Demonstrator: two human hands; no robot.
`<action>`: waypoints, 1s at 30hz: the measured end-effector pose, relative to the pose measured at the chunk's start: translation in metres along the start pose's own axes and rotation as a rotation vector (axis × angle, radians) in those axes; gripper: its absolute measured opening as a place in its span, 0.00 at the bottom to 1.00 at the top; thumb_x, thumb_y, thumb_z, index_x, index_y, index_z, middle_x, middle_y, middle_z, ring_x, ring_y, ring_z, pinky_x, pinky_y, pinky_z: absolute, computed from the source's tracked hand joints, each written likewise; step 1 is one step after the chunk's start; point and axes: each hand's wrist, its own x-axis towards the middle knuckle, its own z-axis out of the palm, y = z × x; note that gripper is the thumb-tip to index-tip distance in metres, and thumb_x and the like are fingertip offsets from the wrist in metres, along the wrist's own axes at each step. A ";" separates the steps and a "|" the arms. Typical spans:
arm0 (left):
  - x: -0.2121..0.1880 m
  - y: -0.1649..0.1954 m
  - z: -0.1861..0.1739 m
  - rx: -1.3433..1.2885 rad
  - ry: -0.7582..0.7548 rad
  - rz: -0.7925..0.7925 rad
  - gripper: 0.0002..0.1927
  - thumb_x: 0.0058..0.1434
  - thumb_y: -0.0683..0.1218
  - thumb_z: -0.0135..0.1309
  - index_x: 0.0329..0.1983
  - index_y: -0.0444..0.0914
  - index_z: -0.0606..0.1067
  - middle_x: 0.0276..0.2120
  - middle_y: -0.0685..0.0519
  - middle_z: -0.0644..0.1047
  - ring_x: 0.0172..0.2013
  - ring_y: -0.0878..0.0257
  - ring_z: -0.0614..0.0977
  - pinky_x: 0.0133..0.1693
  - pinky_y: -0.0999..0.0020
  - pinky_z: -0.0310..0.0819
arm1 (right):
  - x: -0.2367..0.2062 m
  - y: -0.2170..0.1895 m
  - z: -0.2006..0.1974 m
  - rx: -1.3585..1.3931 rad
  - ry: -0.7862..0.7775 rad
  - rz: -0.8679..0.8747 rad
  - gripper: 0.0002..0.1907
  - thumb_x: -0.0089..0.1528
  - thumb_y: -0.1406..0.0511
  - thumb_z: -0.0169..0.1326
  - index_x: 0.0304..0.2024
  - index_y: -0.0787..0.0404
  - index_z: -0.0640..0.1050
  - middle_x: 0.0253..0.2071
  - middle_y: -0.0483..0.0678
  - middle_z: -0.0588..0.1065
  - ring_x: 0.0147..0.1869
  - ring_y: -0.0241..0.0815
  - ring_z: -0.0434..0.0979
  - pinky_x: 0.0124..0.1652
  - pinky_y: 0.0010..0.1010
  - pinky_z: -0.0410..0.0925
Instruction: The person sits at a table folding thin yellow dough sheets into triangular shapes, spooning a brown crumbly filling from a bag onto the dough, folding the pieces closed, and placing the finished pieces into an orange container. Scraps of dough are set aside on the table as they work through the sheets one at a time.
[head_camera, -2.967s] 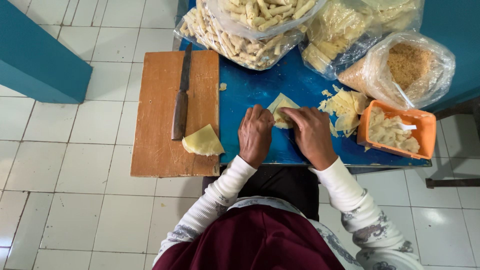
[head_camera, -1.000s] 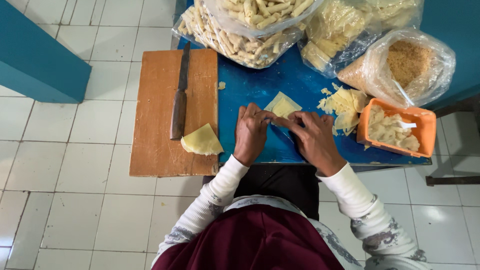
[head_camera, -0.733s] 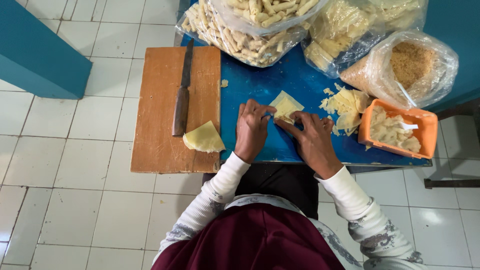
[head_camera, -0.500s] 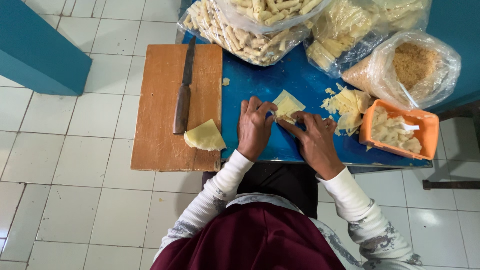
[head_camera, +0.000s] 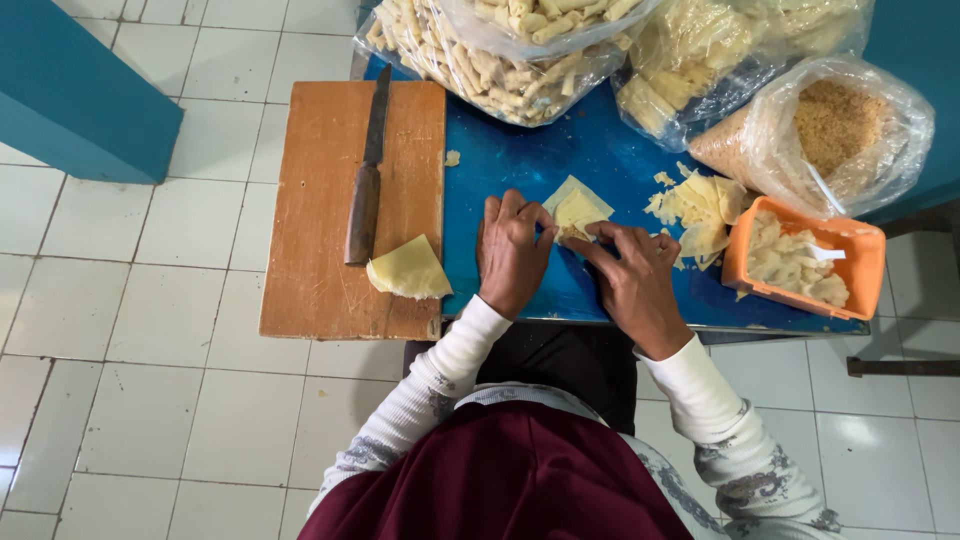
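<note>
A pale yellow pastry sheet (head_camera: 577, 206) lies partly folded on the blue table (head_camera: 520, 165). My left hand (head_camera: 511, 252) rests on the table with its fingertips on the sheet's left corner. My right hand (head_camera: 634, 281) pinches the sheet's lower right edge with fingers and thumb. A stack of yellow pastry sheets (head_camera: 408, 271) sits on the wooden cutting board (head_camera: 320, 230) to the left, beside a wooden-handled knife (head_camera: 365, 182). An orange tub of pale filling (head_camera: 802, 259) with a white spoon stands to the right of my right hand.
A loose heap of torn pastry pieces (head_camera: 698, 206) lies between the sheet and the tub. Clear bags of rolled pastries (head_camera: 500, 50) and a bag of brown crumbs (head_camera: 830, 125) line the table's far edge. White floor tiles (head_camera: 130, 330) surround it; a teal block (head_camera: 80, 90) stands at left.
The sheet was bunched between both hands three seconds ago; it now lies flatter and farther from me, with both hands working its near edge.
</note>
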 end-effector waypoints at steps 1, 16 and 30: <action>0.000 -0.001 0.001 -0.001 -0.003 -0.007 0.06 0.51 0.39 0.64 0.29 0.39 0.77 0.34 0.49 0.71 0.38 0.49 0.72 0.40 0.54 0.67 | 0.001 0.001 -0.001 0.002 0.012 0.003 0.26 0.56 0.77 0.55 0.53 0.47 0.81 0.54 0.39 0.76 0.55 0.41 0.76 0.51 0.47 0.55; 0.000 -0.012 0.003 -0.077 -0.010 0.012 0.06 0.54 0.37 0.60 0.31 0.40 0.77 0.33 0.48 0.69 0.37 0.49 0.69 0.40 0.55 0.64 | 0.025 -0.006 0.017 0.114 0.148 0.182 0.08 0.59 0.59 0.68 0.39 0.49 0.83 0.41 0.46 0.66 0.48 0.49 0.66 0.46 0.41 0.58; 0.001 -0.010 0.001 -0.076 0.016 0.069 0.03 0.54 0.37 0.56 0.30 0.37 0.74 0.36 0.46 0.70 0.39 0.47 0.69 0.42 0.53 0.65 | 0.029 0.014 0.042 0.170 0.037 0.306 0.07 0.59 0.59 0.69 0.35 0.47 0.82 0.41 0.42 0.68 0.51 0.46 0.68 0.46 0.46 0.56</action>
